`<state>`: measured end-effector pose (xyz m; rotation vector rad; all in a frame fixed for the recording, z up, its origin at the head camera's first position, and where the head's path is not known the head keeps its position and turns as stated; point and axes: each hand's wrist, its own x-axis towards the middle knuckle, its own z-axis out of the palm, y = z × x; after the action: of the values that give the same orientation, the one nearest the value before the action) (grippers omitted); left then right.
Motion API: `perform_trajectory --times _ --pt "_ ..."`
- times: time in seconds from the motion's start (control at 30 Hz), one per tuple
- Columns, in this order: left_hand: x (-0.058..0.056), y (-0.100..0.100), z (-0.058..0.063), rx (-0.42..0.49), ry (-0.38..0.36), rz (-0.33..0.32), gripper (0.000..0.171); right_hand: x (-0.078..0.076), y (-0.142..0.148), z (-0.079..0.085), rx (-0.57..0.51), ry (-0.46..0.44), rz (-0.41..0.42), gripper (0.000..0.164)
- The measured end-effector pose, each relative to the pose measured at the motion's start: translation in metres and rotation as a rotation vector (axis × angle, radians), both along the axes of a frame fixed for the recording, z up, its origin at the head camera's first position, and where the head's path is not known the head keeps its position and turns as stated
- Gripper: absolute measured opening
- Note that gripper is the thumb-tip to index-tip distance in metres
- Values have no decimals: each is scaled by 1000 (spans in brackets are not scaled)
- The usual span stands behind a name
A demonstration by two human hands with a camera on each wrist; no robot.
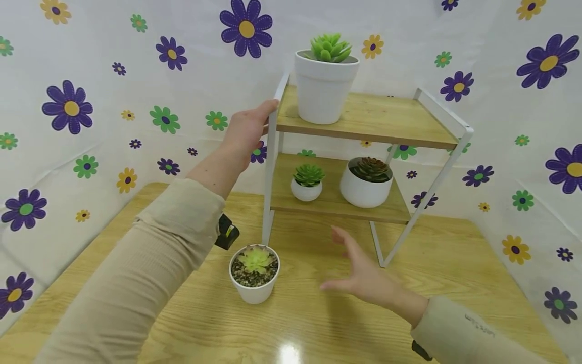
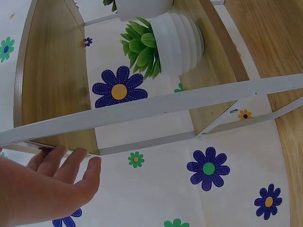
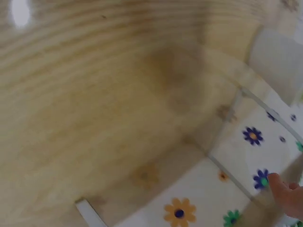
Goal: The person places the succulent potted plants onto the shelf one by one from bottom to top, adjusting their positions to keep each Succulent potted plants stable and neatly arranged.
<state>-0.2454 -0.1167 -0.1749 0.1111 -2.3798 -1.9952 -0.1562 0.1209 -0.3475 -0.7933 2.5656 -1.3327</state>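
My left hand (image 1: 247,126) holds the upper left side of a two-tier plant stand (image 1: 364,132) with a white metal frame and wooden shelves. In the left wrist view its fingers (image 2: 71,165) lie behind the white bar. Over the table, in front of the stand, my right hand (image 1: 368,275) has thumb and fingers spread, holding nothing. Left of that hand, a succulent in a white pot (image 1: 254,275) with gravel stands on the table. A tall white pot (image 1: 325,91) with a green succulent occupies the top shelf, near its left end.
The lower shelf bears a small green succulent in a round white pot (image 1: 306,189) and a dark reddish succulent in a larger white bowl (image 1: 366,187). Beneath everything is a wooden table (image 1: 191,323). A flower-patterned cloth (image 1: 104,167) hangs behind and at both sides.
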Motion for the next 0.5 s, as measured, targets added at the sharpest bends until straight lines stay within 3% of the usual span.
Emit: perform_trajectory --times 0.13,0.27,0.5 --pt "0 0 -1 -4 1 2 57 -3 -11 -21 11 -47 72 113" --pt "-1 0 -2 16 -2 4 56 -6 -28 -32 42 -74 114 117" --pt "-1 0 -1 26 2 7 56 -15 -62 -41 19 -67 109 115"
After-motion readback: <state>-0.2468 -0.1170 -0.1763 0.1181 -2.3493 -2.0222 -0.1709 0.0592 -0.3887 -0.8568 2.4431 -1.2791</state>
